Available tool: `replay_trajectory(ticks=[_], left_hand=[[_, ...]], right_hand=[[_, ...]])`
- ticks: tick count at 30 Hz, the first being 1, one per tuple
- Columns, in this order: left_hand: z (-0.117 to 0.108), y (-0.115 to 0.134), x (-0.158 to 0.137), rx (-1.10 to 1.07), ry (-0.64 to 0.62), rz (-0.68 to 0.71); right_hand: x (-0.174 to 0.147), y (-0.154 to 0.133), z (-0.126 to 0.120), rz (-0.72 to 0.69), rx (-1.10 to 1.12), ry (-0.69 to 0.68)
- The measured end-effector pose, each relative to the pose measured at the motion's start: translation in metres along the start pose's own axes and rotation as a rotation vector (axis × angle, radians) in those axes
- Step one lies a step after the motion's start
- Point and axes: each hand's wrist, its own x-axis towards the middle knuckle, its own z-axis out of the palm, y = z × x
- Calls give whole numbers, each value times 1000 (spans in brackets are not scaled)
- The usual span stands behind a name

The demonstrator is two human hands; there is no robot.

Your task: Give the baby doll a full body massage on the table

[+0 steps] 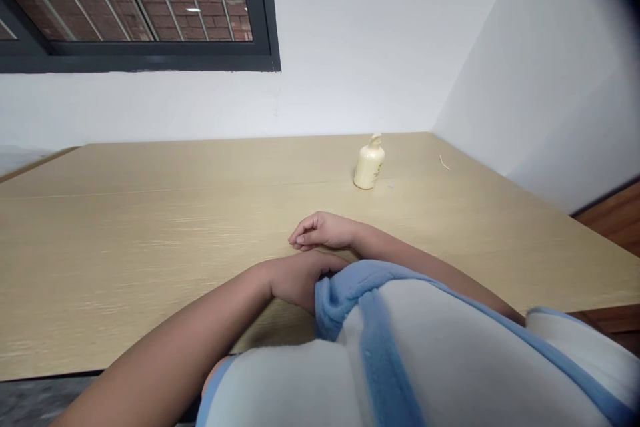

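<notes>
My right hand [324, 230] rests on the wooden table just in front of me, its fingers loosely curled with the thumb against them. Nothing shows in its grip. Just below it in the picture lies my left hand [296, 277], with the back and part of the thumb in sight. The blue collar of my light garment [425, 340] hides its fingers. Neither hand touches the cream pump bottle [369, 168], which stands upright further back, a little to the right, with dark lettering on its side.
The pale wooden table [150, 233] reaches back to a white wall [350, 40]. A thin pale strand [444, 163] lies near the right edge. At upper left is a dark-framed window [165, 57] with metal bars. Brown wood panels [615, 217] stand at the right.
</notes>
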Motion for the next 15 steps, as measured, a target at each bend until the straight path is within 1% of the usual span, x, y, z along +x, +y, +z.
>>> replay_trajectory(ticks=[11, 15], left_hand=[[-2, 3, 1, 17, 8, 37], [-2, 5, 1, 38, 0, -7]], right_hand=[[1, 0, 1, -20, -80, 15], [0, -1, 1, -6, -93, 11]])
